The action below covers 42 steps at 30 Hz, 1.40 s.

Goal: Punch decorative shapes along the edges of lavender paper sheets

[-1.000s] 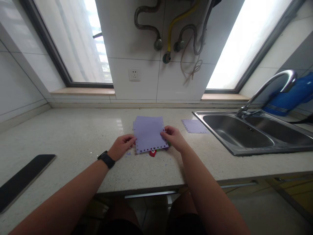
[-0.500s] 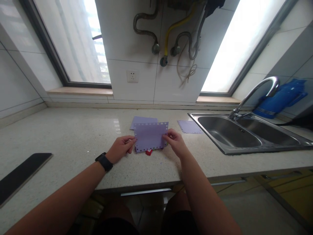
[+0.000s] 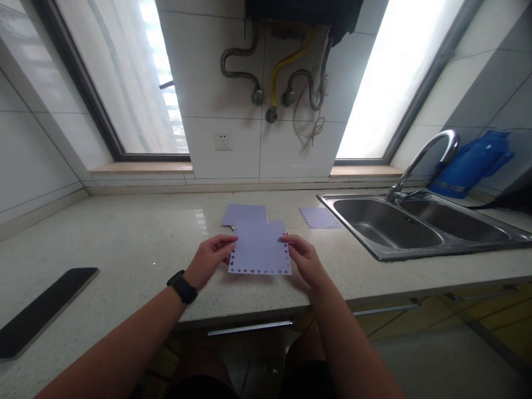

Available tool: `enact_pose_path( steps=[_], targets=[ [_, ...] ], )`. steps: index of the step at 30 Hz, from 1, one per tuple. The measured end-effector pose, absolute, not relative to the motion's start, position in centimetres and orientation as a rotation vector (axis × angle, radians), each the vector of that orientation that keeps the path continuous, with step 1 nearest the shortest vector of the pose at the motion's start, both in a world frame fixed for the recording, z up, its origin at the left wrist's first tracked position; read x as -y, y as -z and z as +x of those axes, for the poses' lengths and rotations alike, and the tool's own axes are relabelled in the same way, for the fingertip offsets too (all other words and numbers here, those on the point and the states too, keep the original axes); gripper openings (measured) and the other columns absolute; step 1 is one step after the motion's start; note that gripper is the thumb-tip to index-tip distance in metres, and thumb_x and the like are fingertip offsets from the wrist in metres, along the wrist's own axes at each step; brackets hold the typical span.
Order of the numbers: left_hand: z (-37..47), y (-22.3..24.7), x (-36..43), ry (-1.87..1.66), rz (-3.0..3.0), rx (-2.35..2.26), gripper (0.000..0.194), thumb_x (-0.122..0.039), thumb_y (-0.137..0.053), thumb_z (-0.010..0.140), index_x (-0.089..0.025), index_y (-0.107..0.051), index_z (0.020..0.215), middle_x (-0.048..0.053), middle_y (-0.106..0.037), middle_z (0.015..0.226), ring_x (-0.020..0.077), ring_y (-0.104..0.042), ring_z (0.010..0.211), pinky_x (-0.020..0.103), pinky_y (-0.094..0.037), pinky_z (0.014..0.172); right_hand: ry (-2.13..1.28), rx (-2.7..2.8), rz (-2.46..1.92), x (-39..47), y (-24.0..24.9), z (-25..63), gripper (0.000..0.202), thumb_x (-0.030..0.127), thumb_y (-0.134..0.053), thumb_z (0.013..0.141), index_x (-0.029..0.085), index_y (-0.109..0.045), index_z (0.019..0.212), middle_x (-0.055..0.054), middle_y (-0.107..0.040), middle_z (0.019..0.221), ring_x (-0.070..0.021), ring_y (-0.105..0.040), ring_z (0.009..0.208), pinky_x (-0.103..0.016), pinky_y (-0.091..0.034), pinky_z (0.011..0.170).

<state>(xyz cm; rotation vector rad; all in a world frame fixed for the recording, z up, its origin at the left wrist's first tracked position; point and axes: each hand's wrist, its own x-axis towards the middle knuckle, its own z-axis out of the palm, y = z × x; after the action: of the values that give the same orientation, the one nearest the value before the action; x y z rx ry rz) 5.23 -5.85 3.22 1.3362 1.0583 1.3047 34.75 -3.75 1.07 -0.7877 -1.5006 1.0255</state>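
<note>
Pale speckled countertop (image 3: 137,233) ran below a tiled wall (image 3: 224,105) and two bright windows (image 3: 120,83). Over its near part, a punched lilac sheet (image 3: 261,249) spanned the gap between both hands, neither clearly nearer; its long axis was hard to tell. The left hand (image 3: 211,257) pinched one side edge, the right hand (image 3: 305,257) the opposite one. Another lilac sheet (image 3: 245,214) lay just beyond, and a third sheet (image 3: 320,218) sat beside the steel sink (image 3: 390,227).

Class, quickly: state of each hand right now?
Left hand: closed, pinching the punched purple sheet by its left edge.
Right hand: closed, pinching the punched purple sheet's right edge.
</note>
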Motion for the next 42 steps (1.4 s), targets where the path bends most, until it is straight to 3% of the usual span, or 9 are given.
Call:
enact_pose_path(
  steps=[3,10,14,16,20,27,36,42],
  targets=[
    [5.5,-3.0,5.8,-1.342,1.298,-1.073,0.037,-0.040,-0.084,0.075,-0.018,-0.077,0.104,0.005,-0.073,0.085,0.0149,-0.064,0.067,0.026,-0.055,0.056,-1.099,1.410,-0.775,3.8,-1.2,34.6,0.034,0.026,-0.069,0.084,0.032,-0.074,0.116,-0.005,-0.071,0.120,-0.0232,-0.066,0.103,-0.043,-0.053,0.093],
    [5.8,-2.9,6.1,-1.414,1.212,-1.102,0.041,-0.042,-0.085,0.072,-0.018,-0.075,0.104,0.004,-0.072,0.088,0.0152,-0.066,0.071,0.025,-0.054,0.055,-1.259,1.193,-0.747,3.9,-1.5,34.0,0.059,0.028,-0.073,0.081,0.035,-0.057,0.137,-0.003,-0.073,0.103,-0.0193,-0.067,0.082,-0.038,-0.055,0.078],
    [5.9,-2.8,6.1,-1.495,1.046,-1.035,0.054,-0.037,-0.087,0.071,-0.023,-0.066,0.119,0.004,-0.072,0.100,0.0148,-0.068,0.076,0.023,-0.054,0.055,-1.359,1.160,-0.858,3.5,-1.3,33.8,0.030,0.041,-0.072,0.083,0.023,-0.070,0.107,-0.004,-0.073,0.089,-0.0148,-0.062,0.063,-0.032,-0.051,0.063],
    [5.6,-2.6,5.9,-1.545,0.922,-0.999,0.064,-0.030,-0.087,0.071,-0.026,-0.058,0.128,0.004,-0.072,0.105,0.0142,-0.070,0.078,0.022,-0.055,0.058,-1.362,1.155,-0.896,3.2,-1.1,33.8,0.027,0.042,-0.075,0.079,0.020,-0.071,0.094,-0.004,-0.073,0.086,-0.0142,-0.062,0.061,-0.031,-0.051,0.062],
    [4.3,-2.1,5.2,-1.601,0.754,-0.968,0.063,-0.018,-0.086,0.070,-0.025,-0.056,0.125,0.003,-0.073,0.102,0.0119,-0.070,0.072,0.022,-0.057,0.060,-1.355,1.131,-0.918,3.1,-0.9,33.9,0.029,0.037,-0.080,0.074,0.021,-0.071,0.096,-0.006,-0.077,0.094,-0.0157,-0.066,0.066,-0.032,-0.053,0.065],
    [3.2,-1.4,4.9,-1.659,0.755,-0.955,0.058,-0.015,-0.085,0.070,-0.023,-0.058,0.121,0.002,-0.073,0.097,0.0108,-0.069,0.068,0.020,-0.056,0.056,-1.391,1.158,-0.933,3.1,-0.8,33.9,0.027,0.036,-0.081,0.076,0.019,-0.073,0.096,-0.008,-0.078,0.096,-0.0152,-0.068,0.066,-0.033,-0.056,0.069],
    [2.2,-1.8,4.8,-1.691,0.771,-0.917,0.062,-0.012,-0.088,0.067,-0.023,-0.060,0.122,0.004,-0.073,0.101,0.0142,-0.071,0.073,0.022,-0.057,0.056,-1.353,1.314,-0.912,3.1,-0.1,34.1,0.035,0.038,-0.088,0.072,0.018,-0.073,0.097,-0.005,-0.075,0.078,-0.0150,-0.065,0.068,-0.030,-0.051,0.066],
    [3.6,-2.2,5.3,-1.709,0.737,-0.861,0.057,-0.009,-0.086,0.066,-0.023,-0.061,0.115,0.000,-0.072,0.097,0.0115,-0.071,0.074,0.021,-0.059,0.063,-1.437,1.365,-0.824,3.8,-1.3,34.4,0.032,0.033,-0.087,0.076,0.020,-0.074,0.102,-0.008,-0.076,0.100,-0.0150,-0.066,0.079,-0.030,-0.050,0.070]
  ],
)
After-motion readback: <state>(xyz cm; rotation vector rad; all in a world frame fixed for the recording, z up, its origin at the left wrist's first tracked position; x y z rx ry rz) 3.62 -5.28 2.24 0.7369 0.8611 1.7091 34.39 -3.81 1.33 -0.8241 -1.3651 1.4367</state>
